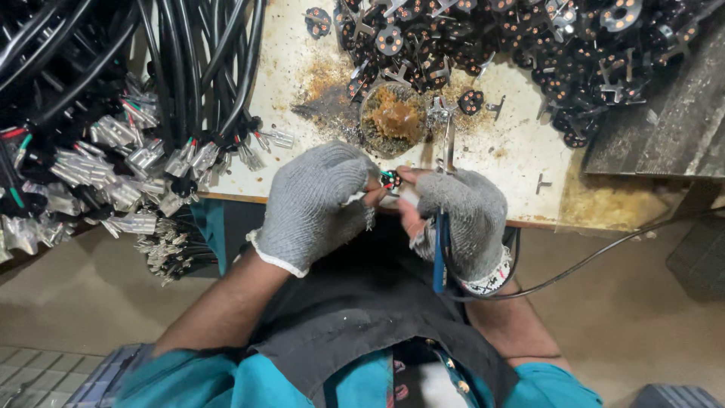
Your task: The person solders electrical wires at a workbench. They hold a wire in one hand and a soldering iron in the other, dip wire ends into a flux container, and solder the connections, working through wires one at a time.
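I see my left hand (317,204) pinching a small black plug insert (390,179) at the bench's (521,151) front edge — my right hand (461,219) grips blue-handled pliers (444,189). Many loose inserts (529,45) wait at the far edge, and wired cables (136,151) hang off the left — I judge plenty remains.

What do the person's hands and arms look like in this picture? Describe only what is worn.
Both the left hand and right hand wear grey knitted gloves with pale cuffs and fingertips cut off. The right cuff carries dark markings. Forearms are bare; teal sleeves begin near the elbows.
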Demonstrator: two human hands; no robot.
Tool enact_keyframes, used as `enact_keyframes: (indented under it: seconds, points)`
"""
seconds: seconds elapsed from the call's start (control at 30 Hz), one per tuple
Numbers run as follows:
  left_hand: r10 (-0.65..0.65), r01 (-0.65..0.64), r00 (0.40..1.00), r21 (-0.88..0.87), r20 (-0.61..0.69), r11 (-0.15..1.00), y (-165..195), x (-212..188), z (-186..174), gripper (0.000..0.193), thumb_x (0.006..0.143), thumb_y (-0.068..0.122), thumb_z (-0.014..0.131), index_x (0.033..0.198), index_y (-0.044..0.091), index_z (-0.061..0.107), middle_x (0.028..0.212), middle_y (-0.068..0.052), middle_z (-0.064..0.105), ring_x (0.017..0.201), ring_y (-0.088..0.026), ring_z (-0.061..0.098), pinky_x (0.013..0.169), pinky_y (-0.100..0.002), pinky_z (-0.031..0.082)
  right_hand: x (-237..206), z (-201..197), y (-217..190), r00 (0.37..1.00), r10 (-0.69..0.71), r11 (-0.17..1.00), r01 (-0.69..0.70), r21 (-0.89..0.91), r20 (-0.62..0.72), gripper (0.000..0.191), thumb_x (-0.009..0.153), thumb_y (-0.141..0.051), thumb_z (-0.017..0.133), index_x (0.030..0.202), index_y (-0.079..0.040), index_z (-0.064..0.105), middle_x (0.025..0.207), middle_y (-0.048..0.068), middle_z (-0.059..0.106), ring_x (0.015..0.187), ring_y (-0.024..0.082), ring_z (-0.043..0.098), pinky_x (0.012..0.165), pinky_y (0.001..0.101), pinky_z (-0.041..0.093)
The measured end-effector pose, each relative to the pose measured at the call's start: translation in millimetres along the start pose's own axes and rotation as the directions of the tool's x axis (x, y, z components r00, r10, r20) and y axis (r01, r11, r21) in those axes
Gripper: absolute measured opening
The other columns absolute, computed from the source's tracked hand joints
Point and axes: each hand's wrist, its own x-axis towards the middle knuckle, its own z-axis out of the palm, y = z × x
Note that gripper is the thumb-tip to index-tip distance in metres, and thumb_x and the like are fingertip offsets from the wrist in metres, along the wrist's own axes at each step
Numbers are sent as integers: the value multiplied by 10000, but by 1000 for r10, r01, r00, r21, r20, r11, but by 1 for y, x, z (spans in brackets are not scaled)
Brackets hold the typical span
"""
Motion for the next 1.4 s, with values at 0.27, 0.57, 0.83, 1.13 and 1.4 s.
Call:
enact_keyframes:
  seconds: [0.27,0.57,0.83,1.13,1.4]
  points:
    - [-67,69,997,65,-24,996,7,2,3,186,814,138,823,945,133,692,968,-77,690,883,-314,690,733,-407,546,-2,5,5,1000,25,1000,-25,-15,15,228,822,-181,804,1043,-142,759,901,75,740,780,321,686,719,420,537]
    - [-41,61,993,190,-106,980,11,2,12,169,822,183,835,889,139,687,964,-53,693,874,-279,692,711,-392,546,-3,3,4,998,32,999,-31,-12,46,284,803,-207,802,1068,-122,748,896,87,734,793,334,695,729,422,542]
    - [-67,67,998,250,-8,966,9,4,11,161,873,259,776,908,126,693,996,-68,680,903,-297,688,716,-420,546,-5,6,3,1000,-3,1000,3,5,-3,296,830,-221,875,1077,-127,744,949,84,750,820,321,708,744,407,549]
    - [-58,35,996,293,72,955,6,4,12,183,890,279,719,964,118,676,1050,-100,653,954,-325,667,741,-437,550,-7,6,7,1000,-26,999,26,31,-15,292,828,-188,876,1085,-127,749,971,80,753,844,309,722,768,401,563]
    - [-30,8,997,306,67,952,7,3,13,185,892,247,718,1000,108,664,1034,-108,638,930,-330,661,722,-438,544,-2,-2,1,999,-35,999,34,31,34,321,866,-275,853,1121,-123,731,992,73,754,856,302,725,772,392,563]
